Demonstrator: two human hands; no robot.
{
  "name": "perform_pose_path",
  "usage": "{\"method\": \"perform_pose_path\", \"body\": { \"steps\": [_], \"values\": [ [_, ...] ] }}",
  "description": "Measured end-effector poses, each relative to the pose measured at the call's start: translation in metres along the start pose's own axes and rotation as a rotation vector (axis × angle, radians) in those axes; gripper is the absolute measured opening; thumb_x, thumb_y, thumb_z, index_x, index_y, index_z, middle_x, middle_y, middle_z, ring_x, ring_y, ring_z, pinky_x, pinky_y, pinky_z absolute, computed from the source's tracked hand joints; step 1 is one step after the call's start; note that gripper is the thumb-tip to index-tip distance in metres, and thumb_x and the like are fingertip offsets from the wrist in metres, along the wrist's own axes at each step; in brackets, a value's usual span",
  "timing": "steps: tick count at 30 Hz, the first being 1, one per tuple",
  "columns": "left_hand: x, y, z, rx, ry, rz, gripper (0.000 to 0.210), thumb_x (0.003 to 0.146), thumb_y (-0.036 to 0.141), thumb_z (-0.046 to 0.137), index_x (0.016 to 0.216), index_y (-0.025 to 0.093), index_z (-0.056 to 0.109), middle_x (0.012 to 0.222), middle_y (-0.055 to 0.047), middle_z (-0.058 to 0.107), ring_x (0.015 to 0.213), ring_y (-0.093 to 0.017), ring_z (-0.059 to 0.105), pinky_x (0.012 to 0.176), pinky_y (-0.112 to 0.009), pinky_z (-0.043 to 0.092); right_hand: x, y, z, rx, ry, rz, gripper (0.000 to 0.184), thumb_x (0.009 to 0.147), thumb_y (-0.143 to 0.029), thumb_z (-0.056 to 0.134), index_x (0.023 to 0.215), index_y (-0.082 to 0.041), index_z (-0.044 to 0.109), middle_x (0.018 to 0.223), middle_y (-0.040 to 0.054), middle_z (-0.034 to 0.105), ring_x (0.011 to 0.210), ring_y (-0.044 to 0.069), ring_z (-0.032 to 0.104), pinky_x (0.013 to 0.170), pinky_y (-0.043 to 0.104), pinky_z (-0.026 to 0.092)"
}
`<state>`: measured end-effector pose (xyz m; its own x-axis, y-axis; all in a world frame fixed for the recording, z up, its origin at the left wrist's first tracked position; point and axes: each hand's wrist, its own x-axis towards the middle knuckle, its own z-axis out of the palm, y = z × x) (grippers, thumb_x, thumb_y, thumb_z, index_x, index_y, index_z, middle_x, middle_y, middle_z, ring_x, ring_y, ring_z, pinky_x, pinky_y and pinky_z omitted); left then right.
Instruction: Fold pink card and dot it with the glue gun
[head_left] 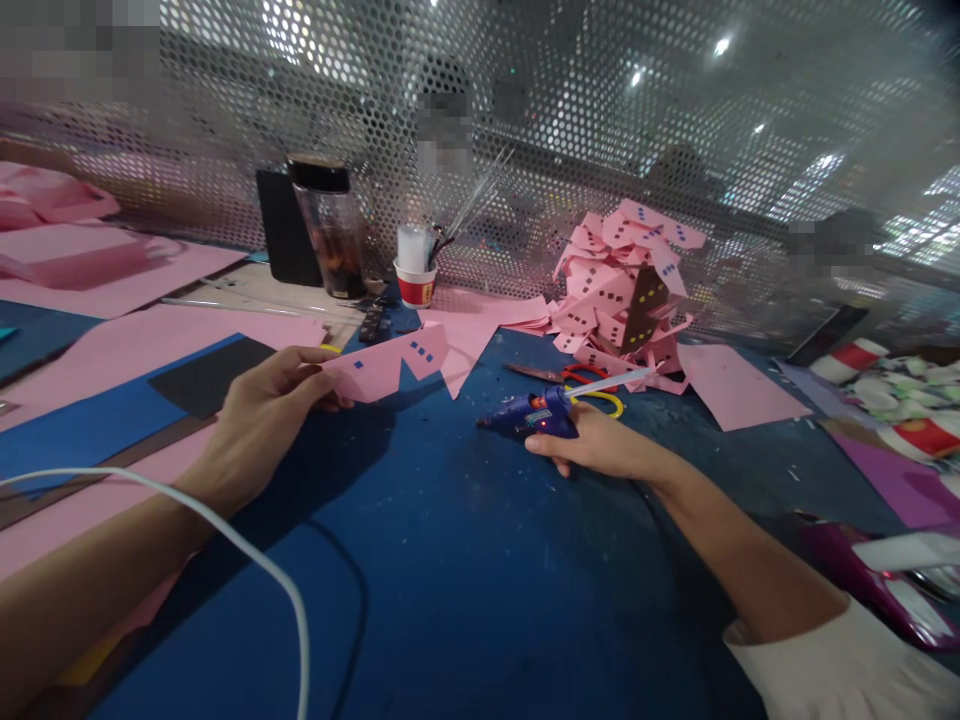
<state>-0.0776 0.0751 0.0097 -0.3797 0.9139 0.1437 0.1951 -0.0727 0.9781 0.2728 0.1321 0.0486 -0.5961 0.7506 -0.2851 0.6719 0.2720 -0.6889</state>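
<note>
Pinched in my left hand (274, 415) is a pink paper piece (379, 370) with small blue squares and a V-shaped notch, raised over the blue tabletop (450, 560). My right hand (592, 440) is wrapped round a blue hot glue gun (536, 412), its nozzle pointing left and a clear glue stick (611, 382) jutting from its back. Scissors (585, 378) with red and yellow handles lie just behind the glue gun, partly covered by it. Beyond them rises a heap of cut pink pieces (600, 290) dotted with dark squares.
A lidded bottle (330, 235) and a paper cup (415, 285) stand near the perforated metal screen (510, 90). Pink sheets (247, 330) and blue sheets (90, 410) cover the left. A white cable (255, 550) arcs across my left forearm. A magenta tool (877, 580) lies at right.
</note>
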Motion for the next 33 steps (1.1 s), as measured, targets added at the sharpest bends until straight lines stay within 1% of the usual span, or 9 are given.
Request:
{"method": "perform_pose_path", "body": {
  "steps": [6,9,14,22,25,27,31,32,33],
  "values": [
    [-0.001,0.003,0.001,0.012,0.002,-0.008,0.028,0.078,0.035,0.072,0.101,0.018,0.071,0.081,0.001,0.071,0.07,-0.012,0.063,0.07,-0.023,0.05,-0.001,-0.004,0.002,-0.033,0.016,0.023,0.038,0.09,-0.052,0.062,0.07,-0.02,0.06,0.06,0.0012,0.065,0.062,0.017,0.064,0.068,0.031,0.046],
    [-0.001,0.003,0.001,0.013,0.006,0.0,0.029,0.078,0.036,0.072,0.101,0.018,0.071,0.079,0.001,0.07,0.069,-0.012,0.063,0.069,-0.023,0.05,0.0,-0.003,0.002,-0.032,0.009,0.026,0.04,0.09,-0.054,0.062,0.069,-0.019,0.06,0.061,0.0014,0.066,0.063,0.017,0.064,0.069,0.031,0.047],
    [-0.001,0.002,0.0,0.003,0.005,0.001,0.03,0.078,0.038,0.072,0.101,0.018,0.071,0.08,0.001,0.071,0.069,-0.012,0.064,0.07,-0.022,0.051,0.001,0.0,0.0,-0.016,0.023,0.016,0.047,0.091,-0.056,0.06,0.061,-0.019,0.058,0.059,0.0022,0.065,0.063,0.016,0.063,0.071,0.03,0.047],
    [0.0,0.0,0.001,0.004,0.01,0.008,0.029,0.078,0.037,0.073,0.1,0.018,0.071,0.08,0.001,0.07,0.069,-0.012,0.063,0.069,-0.022,0.051,0.001,0.0,0.002,-0.003,0.05,0.012,0.047,0.091,-0.053,0.062,0.058,-0.02,0.058,0.057,0.0022,0.064,0.061,0.016,0.063,0.068,0.031,0.047],
    [0.0,0.0,0.0,-0.01,0.012,0.006,0.028,0.078,0.037,0.073,0.098,0.018,0.071,0.08,0.001,0.071,0.068,-0.012,0.063,0.069,-0.022,0.051,0.003,-0.001,0.007,0.048,0.115,-0.026,0.043,0.089,-0.054,0.064,0.062,-0.02,0.06,0.057,0.0013,0.064,0.06,0.016,0.063,0.066,0.031,0.047],
    [0.0,-0.001,0.0,-0.029,0.017,0.002,0.028,0.077,0.036,0.074,0.098,0.018,0.071,0.079,0.001,0.07,0.068,-0.012,0.063,0.068,-0.022,0.051,0.006,-0.003,0.01,0.093,0.186,-0.071,0.04,0.089,-0.053,0.064,0.067,-0.02,0.064,0.063,0.0022,0.068,0.065,0.018,0.065,0.069,0.032,0.049],
    [0.002,-0.003,-0.001,-0.099,0.035,0.0,0.029,0.075,0.035,0.075,0.098,0.018,0.071,0.08,0.002,0.07,0.068,-0.011,0.062,0.066,-0.021,0.051,0.021,-0.012,0.015,0.233,0.339,-0.175,0.031,0.089,-0.05,0.066,0.08,-0.02,0.072,0.086,0.0049,0.075,0.087,0.022,0.069,0.085,0.037,0.05],
    [0.003,-0.003,-0.001,-0.114,0.042,-0.005,0.029,0.075,0.034,0.075,0.098,0.018,0.071,0.08,0.002,0.071,0.068,-0.011,0.062,0.066,-0.02,0.05,0.027,-0.015,0.018,0.297,0.364,-0.195,0.031,0.088,-0.05,0.066,0.081,-0.021,0.073,0.089,0.005,0.075,0.091,0.022,0.069,0.089,0.038,0.05],
    [0.003,-0.004,-0.001,-0.127,0.051,-0.011,0.029,0.075,0.034,0.075,0.098,0.018,0.072,0.08,0.002,0.071,0.067,-0.011,0.062,0.065,-0.02,0.05,0.034,-0.018,0.02,0.38,0.362,-0.204,0.031,0.088,-0.05,0.067,0.081,-0.021,0.073,0.09,0.0052,0.075,0.093,0.022,0.069,0.093,0.038,0.05]
  ]
}}
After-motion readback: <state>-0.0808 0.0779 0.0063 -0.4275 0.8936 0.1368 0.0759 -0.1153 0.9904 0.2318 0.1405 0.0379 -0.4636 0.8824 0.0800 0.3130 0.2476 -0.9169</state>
